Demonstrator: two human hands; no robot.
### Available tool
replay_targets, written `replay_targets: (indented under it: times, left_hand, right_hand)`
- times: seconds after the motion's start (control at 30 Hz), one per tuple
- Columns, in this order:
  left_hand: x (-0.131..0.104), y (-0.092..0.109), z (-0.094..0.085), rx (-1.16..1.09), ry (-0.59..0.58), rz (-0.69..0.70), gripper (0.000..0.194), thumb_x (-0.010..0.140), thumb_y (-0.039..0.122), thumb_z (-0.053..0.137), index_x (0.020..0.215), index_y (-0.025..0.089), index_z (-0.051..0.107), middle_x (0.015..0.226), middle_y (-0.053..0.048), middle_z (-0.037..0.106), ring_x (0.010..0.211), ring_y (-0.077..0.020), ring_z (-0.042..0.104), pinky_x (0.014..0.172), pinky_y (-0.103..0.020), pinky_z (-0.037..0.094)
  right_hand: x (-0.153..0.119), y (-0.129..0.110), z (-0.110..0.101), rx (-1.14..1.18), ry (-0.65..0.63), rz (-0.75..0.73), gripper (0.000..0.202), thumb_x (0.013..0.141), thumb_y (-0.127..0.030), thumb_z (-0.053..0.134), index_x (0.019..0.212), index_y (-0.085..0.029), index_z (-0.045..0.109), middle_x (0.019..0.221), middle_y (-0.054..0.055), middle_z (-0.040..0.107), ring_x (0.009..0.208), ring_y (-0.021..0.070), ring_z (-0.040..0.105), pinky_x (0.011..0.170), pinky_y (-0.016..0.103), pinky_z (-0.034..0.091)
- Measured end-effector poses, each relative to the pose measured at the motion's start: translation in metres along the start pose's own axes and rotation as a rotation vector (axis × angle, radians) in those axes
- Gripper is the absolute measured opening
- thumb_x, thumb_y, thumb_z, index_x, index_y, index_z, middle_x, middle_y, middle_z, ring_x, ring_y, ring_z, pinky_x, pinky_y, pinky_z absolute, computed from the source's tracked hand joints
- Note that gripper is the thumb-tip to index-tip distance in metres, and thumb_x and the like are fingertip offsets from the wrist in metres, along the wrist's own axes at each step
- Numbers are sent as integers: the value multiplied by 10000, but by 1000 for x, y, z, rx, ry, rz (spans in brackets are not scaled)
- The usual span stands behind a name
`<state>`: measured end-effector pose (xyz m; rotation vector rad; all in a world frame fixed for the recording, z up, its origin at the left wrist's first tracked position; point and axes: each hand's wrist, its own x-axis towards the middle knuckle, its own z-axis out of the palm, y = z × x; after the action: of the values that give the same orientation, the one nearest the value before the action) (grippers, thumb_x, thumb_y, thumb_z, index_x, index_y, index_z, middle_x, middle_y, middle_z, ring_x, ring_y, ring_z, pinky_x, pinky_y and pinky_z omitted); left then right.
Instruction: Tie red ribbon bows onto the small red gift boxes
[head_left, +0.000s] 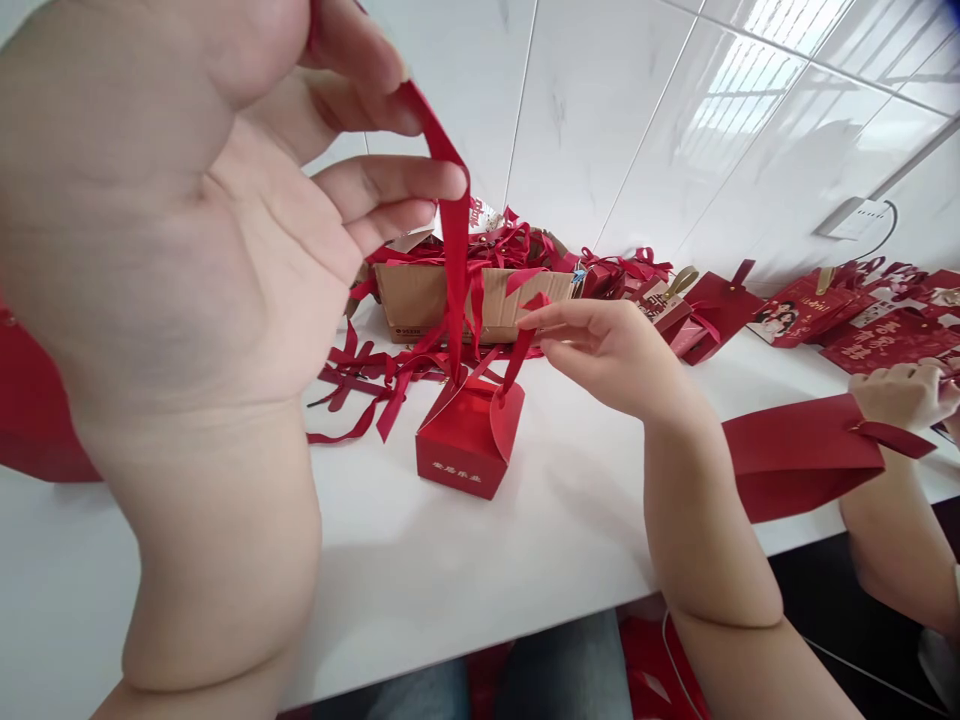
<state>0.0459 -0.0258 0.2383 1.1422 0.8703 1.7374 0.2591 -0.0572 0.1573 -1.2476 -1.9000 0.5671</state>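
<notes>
A small red gift box [465, 450] with pale lettering stands upright on the white table, its top flaps drawn together. Red ribbon [454, 250] runs up from the box to my left hand [247, 200], which is raised close to the camera and pinches the ribbon between thumb and forefinger, the other fingers loosely extended. Lower down, to the right of the box, my right hand [600, 350] pinches the ribbon's other end [517, 355] with its fingertips. Both ribbon lengths look taut above the box.
A cardboard box [420, 300] heaped with red ribbons stands behind. Loose ribbons [367, 375] lie left of the gift box. Red bags [810, 305] line the tiled wall. At right, a co-worker's hand [900, 395] is by a red bag [802, 450]; another red item [37, 410] is at left.
</notes>
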Motion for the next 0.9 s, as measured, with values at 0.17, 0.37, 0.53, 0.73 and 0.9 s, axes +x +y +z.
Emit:
replay_targets:
  times: [0.17, 0.37, 0.53, 0.73, 0.9]
  left_hand:
    - [-32, -13, 4, -186, -398, 137, 454, 992, 227, 114, 818, 117, 519, 867, 30, 540, 1239, -193, 548, 921, -333, 465]
    - [-44, -26, 4, -90, -520, 172, 218, 963, 290, 433, 805, 216, 563, 1046, 40, 620, 1242, -213, 531, 1058, -374, 448]
    - [-39, -25, 5, -19, -482, 158, 246, 964, 285, 415, 787, 216, 572, 1144, 17, 614, 1263, -263, 509, 1036, -401, 455]
    - [-44, -26, 3, 59, -496, 233, 257, 959, 345, 428, 798, 215, 580, 1128, 34, 597, 1229, -269, 535, 977, -394, 474]
    - [-53, -22, 14, -69, -532, 153, 264, 967, 179, 415, 720, 180, 509, 872, 55, 595, 977, -155, 663, 966, -356, 474]
  right_hand:
    - [2, -1, 13, 363, -48, -19, 285, 796, -335, 675, 1046, -201, 706, 989, 61, 718, 948, 225, 682, 793, 367, 585]
    - [3, 0, 24, 528, -143, -64, 422, 764, -452, 721, 1093, -188, 691, 970, 68, 715, 917, 209, 671, 787, 352, 581]
    - [0, -8, 20, 472, -118, -120, 328, 835, -482, 634, 957, -197, 739, 873, 37, 705, 867, 180, 655, 742, 305, 563]
    - [-6, -12, 21, 508, -73, -150, 307, 800, -485, 674, 877, -191, 717, 761, 23, 665, 707, 146, 626, 604, 272, 539]
    - [-9, -14, 22, 516, -54, -142, 286, 827, -468, 648, 855, -186, 682, 731, 19, 631, 615, 119, 580, 541, 262, 506]
